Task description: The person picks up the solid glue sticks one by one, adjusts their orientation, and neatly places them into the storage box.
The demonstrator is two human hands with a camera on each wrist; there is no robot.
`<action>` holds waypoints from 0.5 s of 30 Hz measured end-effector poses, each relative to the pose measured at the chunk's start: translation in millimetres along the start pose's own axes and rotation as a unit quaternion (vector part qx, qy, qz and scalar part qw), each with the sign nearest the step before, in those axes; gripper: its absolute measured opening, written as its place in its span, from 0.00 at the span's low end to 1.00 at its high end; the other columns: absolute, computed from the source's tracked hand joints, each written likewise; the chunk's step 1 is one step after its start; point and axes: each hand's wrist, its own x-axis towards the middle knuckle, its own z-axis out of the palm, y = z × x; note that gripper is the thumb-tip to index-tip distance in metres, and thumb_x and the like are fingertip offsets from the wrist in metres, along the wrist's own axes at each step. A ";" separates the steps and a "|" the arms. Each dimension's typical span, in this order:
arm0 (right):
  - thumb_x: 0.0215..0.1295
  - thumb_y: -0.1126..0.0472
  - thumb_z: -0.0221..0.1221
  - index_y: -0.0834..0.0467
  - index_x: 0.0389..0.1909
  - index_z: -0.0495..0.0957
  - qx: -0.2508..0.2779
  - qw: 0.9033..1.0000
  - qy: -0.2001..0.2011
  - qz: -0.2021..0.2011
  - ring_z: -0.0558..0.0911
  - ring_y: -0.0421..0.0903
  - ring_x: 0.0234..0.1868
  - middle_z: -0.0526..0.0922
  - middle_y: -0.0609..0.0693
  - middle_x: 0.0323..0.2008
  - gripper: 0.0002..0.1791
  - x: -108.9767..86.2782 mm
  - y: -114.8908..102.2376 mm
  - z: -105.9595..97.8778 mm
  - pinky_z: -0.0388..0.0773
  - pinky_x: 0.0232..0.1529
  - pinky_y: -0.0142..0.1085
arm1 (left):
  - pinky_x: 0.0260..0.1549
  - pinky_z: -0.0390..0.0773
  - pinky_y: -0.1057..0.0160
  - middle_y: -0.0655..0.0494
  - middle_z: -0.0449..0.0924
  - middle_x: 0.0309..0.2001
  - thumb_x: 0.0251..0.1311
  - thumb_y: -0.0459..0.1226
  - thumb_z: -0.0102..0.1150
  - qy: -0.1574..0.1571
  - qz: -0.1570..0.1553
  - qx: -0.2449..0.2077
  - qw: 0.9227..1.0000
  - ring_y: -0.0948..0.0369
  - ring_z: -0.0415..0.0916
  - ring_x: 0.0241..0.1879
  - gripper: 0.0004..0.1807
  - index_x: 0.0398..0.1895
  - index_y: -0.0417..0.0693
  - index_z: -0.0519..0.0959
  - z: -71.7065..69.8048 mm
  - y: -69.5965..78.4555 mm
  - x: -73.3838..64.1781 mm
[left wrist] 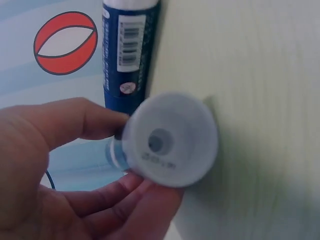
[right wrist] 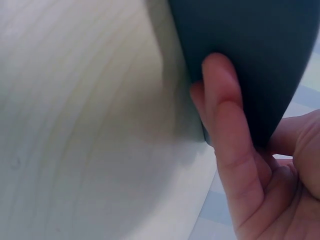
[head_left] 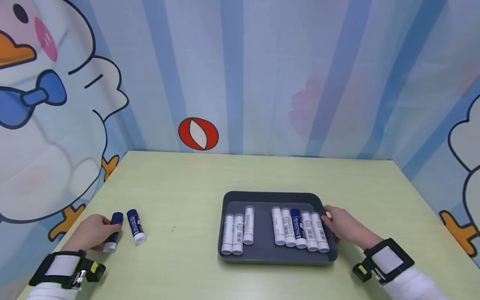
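My left hand (head_left: pixel 91 231) grips a dark blue glue stick (head_left: pixel 113 233) at the left of the table, thumb and fingers around its side. The left wrist view shows that stick's white round end (left wrist: pixel 175 140) facing the camera. Just right of it lies a second blue glue stick (head_left: pixel 136 226), white end toward me. My right hand (head_left: pixel 346 227) holds the right side of a dark grey tray (head_left: pixel 258 260), its fingers against the outer wall (right wrist: pixel 250 50). In the tray, three white glue sticks (head_left: pixel 238 234) lie at left; at right, several white ones flank a blue one (head_left: pixel 298 228).
The pale wooden table (head_left: pixel 180 187) ends at a curtain (head_left: pixel 258 83) with blue stripes and cartoon figures. Inside the tray a gap separates the two groups of sticks. Both wrists wear black straps with cameras (head_left: pixel 95 271).
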 end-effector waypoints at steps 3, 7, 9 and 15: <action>0.73 0.69 0.46 0.81 0.62 0.56 0.001 1.000 -0.001 -0.001 0.79 0.46 0.16 0.79 0.71 0.38 0.24 0.1 -0.2 0.3 0.77 0.19 0.38 | 0.24 0.78 0.60 0.34 0.74 0.35 0.65 0.42 0.54 0.014 -0.002 -0.027 1.000 0.53 0.75 0.28 0.29 0.49 0.19 0.66 1.2 -1.1 0.4; 0.73 0.69 0.46 0.80 0.62 0.56 0.004 1.000 0.001 -0.001 0.80 0.46 0.16 0.79 0.71 0.39 0.24 0.3 0.1 0.6 0.77 0.19 0.38 | 0.24 0.79 0.60 0.30 0.73 0.39 0.66 0.42 0.53 0.035 0.000 -0.055 0.998 0.51 0.75 0.30 0.30 0.52 0.19 0.65 1.7 -1.3 1.8; 0.73 0.69 0.46 0.80 0.62 0.57 0.005 1.000 0.003 -0.004 0.79 0.46 0.16 0.79 0.71 0.38 0.23 0.2 0.4 0.7 0.77 0.19 0.38 | 0.24 0.79 0.60 0.29 0.72 0.40 0.66 0.42 0.53 0.047 0.000 -0.067 0.997 0.50 0.75 0.31 0.30 0.53 0.19 0.65 1.5 -1.2 2.4; 0.73 0.68 0.47 0.80 0.62 0.58 0.002 1.000 0.007 -0.011 0.79 0.46 0.16 0.80 0.68 0.37 0.23 -0.3 1.5 1.6 0.76 0.19 0.38 | 0.25 0.80 0.60 0.28 0.71 0.42 0.67 0.45 0.52 0.062 -0.004 -0.107 0.992 0.47 0.74 0.34 0.32 0.55 0.18 0.63 2.1 -2.4 4.2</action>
